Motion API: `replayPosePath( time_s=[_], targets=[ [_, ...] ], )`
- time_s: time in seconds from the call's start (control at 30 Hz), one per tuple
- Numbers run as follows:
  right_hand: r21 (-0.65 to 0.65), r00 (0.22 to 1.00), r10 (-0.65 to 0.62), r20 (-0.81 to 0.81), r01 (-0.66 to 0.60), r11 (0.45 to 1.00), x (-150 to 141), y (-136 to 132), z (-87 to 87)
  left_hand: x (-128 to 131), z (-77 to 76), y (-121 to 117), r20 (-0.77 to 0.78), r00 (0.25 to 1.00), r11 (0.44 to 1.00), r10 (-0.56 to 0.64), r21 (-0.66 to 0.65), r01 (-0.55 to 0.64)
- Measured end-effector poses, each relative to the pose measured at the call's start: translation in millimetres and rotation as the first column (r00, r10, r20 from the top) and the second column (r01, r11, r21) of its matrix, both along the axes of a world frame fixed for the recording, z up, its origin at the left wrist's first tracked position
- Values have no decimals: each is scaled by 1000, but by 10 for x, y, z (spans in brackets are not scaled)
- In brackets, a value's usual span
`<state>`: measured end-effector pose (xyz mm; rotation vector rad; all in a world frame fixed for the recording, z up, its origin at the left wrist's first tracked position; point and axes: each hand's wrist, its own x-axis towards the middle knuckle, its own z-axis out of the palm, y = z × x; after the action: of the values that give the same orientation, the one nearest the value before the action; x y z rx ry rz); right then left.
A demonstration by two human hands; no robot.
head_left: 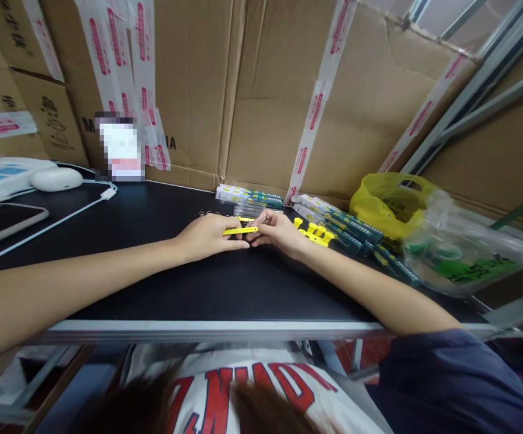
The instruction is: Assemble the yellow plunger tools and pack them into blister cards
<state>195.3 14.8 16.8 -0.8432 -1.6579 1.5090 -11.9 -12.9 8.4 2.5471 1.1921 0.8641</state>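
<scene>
My left hand (210,237) and my right hand (277,232) meet over the middle of the black table (161,283). Between them lies a thin yellow strip-like piece (240,230), pinched by the fingers of both hands. Right beside my right hand sits a small heap of yellow plastic pieces (314,234). Just behind the hands lie flat packs printed in white, yellow and teal (248,195), with a clear one in front of them.
More teal and white packs (350,229) fan out to the right. A yellow bag (390,205) and a clear plastic bag (464,250) fill the right end. A phone (3,220), white cable (62,214) and white mouse-like object (57,178) lie left. Cardboard boxes (261,90) wall the back.
</scene>
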Motion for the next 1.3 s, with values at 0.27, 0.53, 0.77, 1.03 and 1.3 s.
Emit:
replayPosePath(
  time_s=[0.27,0.53,0.77,1.03,1.3],
  targets=[
    [5,1000,1,-13,-1,1000,-107,-77,-73,37,-54,-1,69,997,1000,-19,4,19],
    [101,998,47,-47,-42,994,-92,-82,-56,51,-16,-31,124,989,994,-85,-61,94],
    [307,995,10,102,-41,951,-22,-66,25,51,41,-57,256,967,1000,-11,-3,12],
    [488,968,-16,251,-113,865,-14,-82,15,49,86,-81,326,945,1000,6,13,-11],
    [406,993,-91,78,52,913,6,-17,44,36,56,-54,217,976,999,12,-53,-1]
  ],
)
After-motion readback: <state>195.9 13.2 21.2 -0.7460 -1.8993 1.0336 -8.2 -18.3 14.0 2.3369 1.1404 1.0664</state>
